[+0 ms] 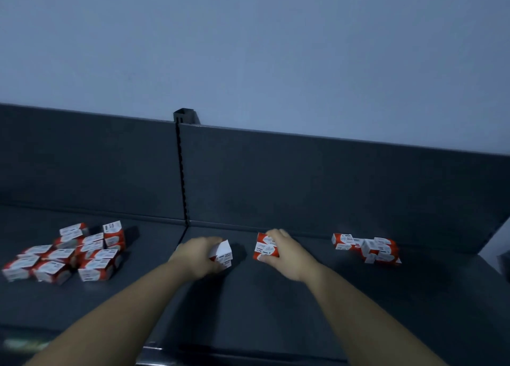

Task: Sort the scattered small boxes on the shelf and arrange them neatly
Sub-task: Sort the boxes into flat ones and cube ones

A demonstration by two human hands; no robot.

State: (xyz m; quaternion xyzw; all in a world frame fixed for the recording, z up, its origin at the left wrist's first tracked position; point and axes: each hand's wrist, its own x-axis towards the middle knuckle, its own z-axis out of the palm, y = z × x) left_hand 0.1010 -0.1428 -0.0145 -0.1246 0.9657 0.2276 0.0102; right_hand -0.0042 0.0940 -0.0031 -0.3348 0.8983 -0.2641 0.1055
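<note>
Dim blue-grey wall (248, 48) up top, and below it a dark metal shelf (262, 305), matte and flat, with a low back panel (317, 178) split by a slotted upright (180, 172). Both hands are working the middle of it right now.

The left hand (197, 255) has its fingers curled round a tilted box (223, 252), white face up, one corner lifted off the deck. Whether a second box is tucked under the palm, I can't tell from here.

The right hand (287, 252) comes over the top of a paper-clip box (262, 248), fingers draped along the far edge and thumb pinching the near one. That box looks to be standing on the shelf, near the back panel. The two held boxes are near each other but apart, with a strip of bare shelf between them. My read is that each hand is bringing a stray toward the centre so the pair can be squared up side by side.

Off to one side, the left heap (71, 252) lies jumbled, boxes at all angles and some stacked. Over on the other side, the right cluster (369, 248) is smaller and just as crooked. They're all little cardboard cartons, red and white, sharp-edged, with printed labels, and I'd guess light enough to skid on that smooth metal. Most of the sorting looks not yet done.
</note>
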